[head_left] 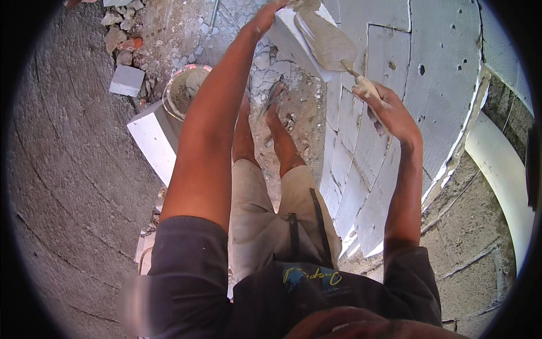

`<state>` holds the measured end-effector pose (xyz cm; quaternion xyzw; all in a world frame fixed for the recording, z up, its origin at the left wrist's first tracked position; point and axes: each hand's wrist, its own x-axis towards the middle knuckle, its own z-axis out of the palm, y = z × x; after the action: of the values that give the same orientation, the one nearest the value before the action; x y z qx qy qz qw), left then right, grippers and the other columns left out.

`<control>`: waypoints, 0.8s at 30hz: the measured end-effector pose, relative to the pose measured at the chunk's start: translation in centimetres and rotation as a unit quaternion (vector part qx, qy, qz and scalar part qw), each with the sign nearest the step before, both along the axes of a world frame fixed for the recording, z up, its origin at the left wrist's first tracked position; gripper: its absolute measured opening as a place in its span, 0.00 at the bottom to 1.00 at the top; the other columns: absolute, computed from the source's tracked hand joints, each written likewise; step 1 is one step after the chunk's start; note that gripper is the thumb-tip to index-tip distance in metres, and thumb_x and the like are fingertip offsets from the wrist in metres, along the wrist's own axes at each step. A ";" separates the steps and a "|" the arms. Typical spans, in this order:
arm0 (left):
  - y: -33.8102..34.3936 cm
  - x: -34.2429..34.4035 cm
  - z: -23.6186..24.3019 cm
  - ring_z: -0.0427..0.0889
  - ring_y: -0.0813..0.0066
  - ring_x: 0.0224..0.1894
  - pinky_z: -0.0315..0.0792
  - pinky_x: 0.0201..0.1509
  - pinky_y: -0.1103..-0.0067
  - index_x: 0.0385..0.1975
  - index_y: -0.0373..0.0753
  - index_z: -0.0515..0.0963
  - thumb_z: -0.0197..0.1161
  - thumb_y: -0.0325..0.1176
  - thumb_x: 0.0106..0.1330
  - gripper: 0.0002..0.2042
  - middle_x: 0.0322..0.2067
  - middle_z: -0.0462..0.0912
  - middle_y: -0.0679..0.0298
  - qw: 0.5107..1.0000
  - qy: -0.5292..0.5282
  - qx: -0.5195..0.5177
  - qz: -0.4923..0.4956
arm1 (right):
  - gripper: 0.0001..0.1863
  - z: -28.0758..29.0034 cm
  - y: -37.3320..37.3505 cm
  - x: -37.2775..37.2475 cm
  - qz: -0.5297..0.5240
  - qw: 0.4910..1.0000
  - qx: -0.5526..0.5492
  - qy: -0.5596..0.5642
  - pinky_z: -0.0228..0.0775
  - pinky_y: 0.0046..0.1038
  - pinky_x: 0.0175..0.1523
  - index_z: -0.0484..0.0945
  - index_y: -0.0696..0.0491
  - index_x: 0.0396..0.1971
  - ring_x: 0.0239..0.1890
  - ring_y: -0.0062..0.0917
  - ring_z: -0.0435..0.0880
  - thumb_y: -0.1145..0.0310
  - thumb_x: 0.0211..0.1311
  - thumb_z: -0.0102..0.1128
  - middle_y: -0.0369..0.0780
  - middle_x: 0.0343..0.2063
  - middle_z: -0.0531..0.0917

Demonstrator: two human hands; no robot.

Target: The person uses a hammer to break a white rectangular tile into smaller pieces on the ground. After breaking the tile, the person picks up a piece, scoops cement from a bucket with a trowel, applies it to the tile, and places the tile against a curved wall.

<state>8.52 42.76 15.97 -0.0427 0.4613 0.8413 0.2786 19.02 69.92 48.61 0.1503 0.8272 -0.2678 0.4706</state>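
At the top of the head view my left hand [265, 18] grips the far left edge of a white building block [291, 42]; its fingertips are partly hidden. The block lies tilted beside the wall, with grey mortar over its upper end. My right hand [389, 107] is closed round the handle of a trowel [326, 42]. Its blade, coated in wet grey mortar, lies over the block's right side and points away from me.
A wall of white blocks [389, 73] rises along my right. To my left stand a bucket [167, 101] of grey mortar, another white block [151, 133] and a small block piece [126, 81]. Rubble [116, 37] litters the ground round my feet, beside a rough grey wall [73, 169].
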 end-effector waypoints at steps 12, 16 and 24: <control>-0.5 1.2 -0.1 0.80 0.69 0.60 0.69 0.69 0.73 0.63 0.35 0.77 0.54 0.45 0.76 0.23 0.57 0.83 0.60 0.999 0.028 -0.011 0.031 | 0.29 -1.8 6.9 9.5 -0.150 0.983 -0.062 -0.085 0.64 0.24 0.20 0.80 0.54 0.56 0.21 0.16 0.73 0.43 0.71 0.60 0.32 0.21 0.73; -0.5 1.1 0.2 0.79 0.69 0.60 0.68 0.69 0.73 0.63 0.35 0.77 0.53 0.44 0.76 0.24 0.57 0.83 0.61 0.998 0.026 -0.058 0.013 | 0.28 0.7 7.9 11.7 -0.154 0.987 -0.028 -0.043 0.66 0.24 0.24 0.81 0.53 0.55 0.21 0.15 0.73 0.44 0.70 0.60 0.32 0.22 0.75; -0.4 1.0 -0.3 0.79 0.71 0.61 0.68 0.69 0.73 0.63 0.35 0.77 0.55 0.47 0.75 0.25 0.58 0.82 0.62 0.999 0.034 -0.030 0.027 | 0.29 0.6 3.3 1.7 0.089 0.984 0.087 0.124 0.71 0.35 0.35 0.85 0.49 0.52 0.26 0.26 0.80 0.39 0.71 0.55 0.42 0.23 0.81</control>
<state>9.51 42.38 15.63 -0.0351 0.4942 0.8351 0.2389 20.69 73.25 49.19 0.0819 0.9093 -0.1688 0.3714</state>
